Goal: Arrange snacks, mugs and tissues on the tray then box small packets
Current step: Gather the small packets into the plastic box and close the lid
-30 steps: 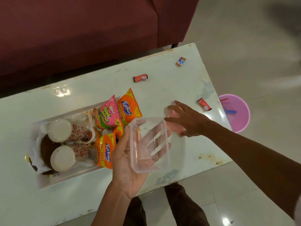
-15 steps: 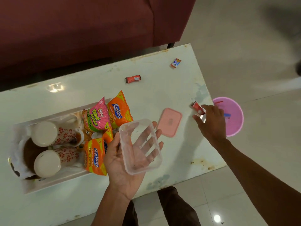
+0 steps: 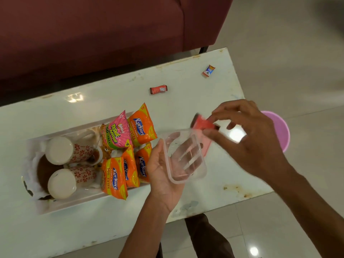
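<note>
My left hand (image 3: 163, 174) cradles a clear plastic box (image 3: 184, 155) from below, its mouth facing up. My right hand (image 3: 249, 138) pinches a small red packet (image 3: 202, 123) just above the box's far rim. The pink lid (image 3: 206, 146) lies on the table behind the box, mostly hidden. On the white tray (image 3: 61, 205) lie two floral mugs (image 3: 61, 149) on their sides, white tissues (image 3: 35, 161), and several orange and pink snack bags (image 3: 128, 146). Another red packet (image 3: 158, 89) and a blue-orange packet (image 3: 208, 70) lie loose on the table.
The white table (image 3: 186, 101) has worn, rust-stained edges. A maroon sofa (image 3: 93, 34) stands close behind it. A pink bowl (image 3: 279, 131) sits on the floor by the table's right end, partly behind my right hand. My leg (image 3: 204, 239) shows below the front edge.
My right hand left the pink lid, reached to the table's right edge, picked up the red packet there and carried it back over the box. The box stayed in my left hand.
</note>
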`<state>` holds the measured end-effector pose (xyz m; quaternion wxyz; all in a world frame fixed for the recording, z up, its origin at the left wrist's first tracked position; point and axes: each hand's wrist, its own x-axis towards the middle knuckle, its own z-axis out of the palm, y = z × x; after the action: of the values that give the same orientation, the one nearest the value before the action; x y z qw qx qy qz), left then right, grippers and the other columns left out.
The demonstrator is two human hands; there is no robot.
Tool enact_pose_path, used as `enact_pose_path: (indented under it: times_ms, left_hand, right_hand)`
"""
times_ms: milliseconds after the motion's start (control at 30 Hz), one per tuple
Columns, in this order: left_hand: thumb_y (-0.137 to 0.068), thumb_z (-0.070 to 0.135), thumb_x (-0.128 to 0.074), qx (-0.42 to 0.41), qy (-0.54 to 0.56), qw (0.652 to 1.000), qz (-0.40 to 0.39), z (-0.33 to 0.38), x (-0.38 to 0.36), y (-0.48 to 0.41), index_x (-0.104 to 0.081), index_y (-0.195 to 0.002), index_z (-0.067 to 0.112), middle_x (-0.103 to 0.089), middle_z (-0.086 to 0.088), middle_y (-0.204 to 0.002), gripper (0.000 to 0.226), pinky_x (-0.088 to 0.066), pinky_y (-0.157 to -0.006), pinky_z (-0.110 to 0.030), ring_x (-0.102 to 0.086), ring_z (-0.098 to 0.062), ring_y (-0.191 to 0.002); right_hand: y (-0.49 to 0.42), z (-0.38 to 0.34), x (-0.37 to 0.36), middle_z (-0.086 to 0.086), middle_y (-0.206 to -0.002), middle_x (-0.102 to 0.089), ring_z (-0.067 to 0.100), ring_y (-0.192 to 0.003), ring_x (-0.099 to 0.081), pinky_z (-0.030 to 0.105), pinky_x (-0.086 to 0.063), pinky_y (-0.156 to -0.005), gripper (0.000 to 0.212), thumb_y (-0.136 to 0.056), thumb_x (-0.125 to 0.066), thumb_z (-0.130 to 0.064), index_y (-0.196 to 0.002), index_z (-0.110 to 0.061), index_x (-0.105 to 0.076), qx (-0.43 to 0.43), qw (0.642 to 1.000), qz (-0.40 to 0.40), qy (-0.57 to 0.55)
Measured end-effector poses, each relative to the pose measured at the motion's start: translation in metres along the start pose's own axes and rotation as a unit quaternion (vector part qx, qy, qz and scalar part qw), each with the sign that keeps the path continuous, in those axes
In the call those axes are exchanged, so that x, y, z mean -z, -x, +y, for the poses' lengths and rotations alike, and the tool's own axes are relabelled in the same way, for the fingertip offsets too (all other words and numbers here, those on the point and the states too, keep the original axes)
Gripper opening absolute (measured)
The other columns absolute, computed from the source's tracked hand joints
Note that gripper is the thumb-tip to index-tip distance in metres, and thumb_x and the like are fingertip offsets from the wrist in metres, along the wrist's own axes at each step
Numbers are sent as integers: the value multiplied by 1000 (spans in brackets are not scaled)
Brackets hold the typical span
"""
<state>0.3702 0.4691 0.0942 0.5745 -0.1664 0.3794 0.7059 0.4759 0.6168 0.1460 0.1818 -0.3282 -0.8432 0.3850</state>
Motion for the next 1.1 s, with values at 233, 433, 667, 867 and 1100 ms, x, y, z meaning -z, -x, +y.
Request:
enact_pose_path:
  times_ms: [233,433,667,867,1100]
  left_hand:
    - [-92,50,-49,9,-22,1000,11,-5,-13,-5,-67,-117,21,-70,-15,-119,42,-55,-83,-47,-70,-31,-107]
    - [-90,48,-51,29,26,999,9,6,-17,-8,-52,-139,13,-57,-23,-140,60,-53,-95,-51,-57,-41,-124]
    - [-89,48,-52,3,53,998,-23,12,-13,-12,-49,-143,11,-65,-22,-131,66,-55,-87,-48,-66,-37,-113]
    - [-95,48,-43,1,75,997,-24,20,-3,-15,-46,-145,11,-54,-28,-142,63,-48,-98,-54,-57,-44,-125]
    - [-91,46,-48,-23,83,996,6,29,5,-17,-52,-139,12,-52,-30,-142,58,-42,-103,-55,-49,-50,-132]
  right_hand:
    - [-11,-13,-17,-4,-136,-46,18,-116,-37,24,-44,-82,20,-83,-72,-36,-102,-31,-74,89,952,-193,221]
    - [-61,37,-6,-11,-104,-62,11,-90,-53,9,-35,-77,15,-83,-70,-38,-94,-27,-72,-31,995,-2,94]
    - [-170,142,-49,7,-133,-52,27,-123,-44,33,-43,-93,43,-90,-63,-13,-132,-18,-55,-100,971,-36,215]
    - [-185,181,-68,10,-123,-59,32,-112,-50,43,-54,-79,33,-89,-54,2,-115,-16,-66,-34,930,-81,356]
    - [-130,130,-44,10,-100,-69,8,-70,-64,22,-55,-69,15,-83,-74,-13,-98,-8,-75,-79,992,26,93]
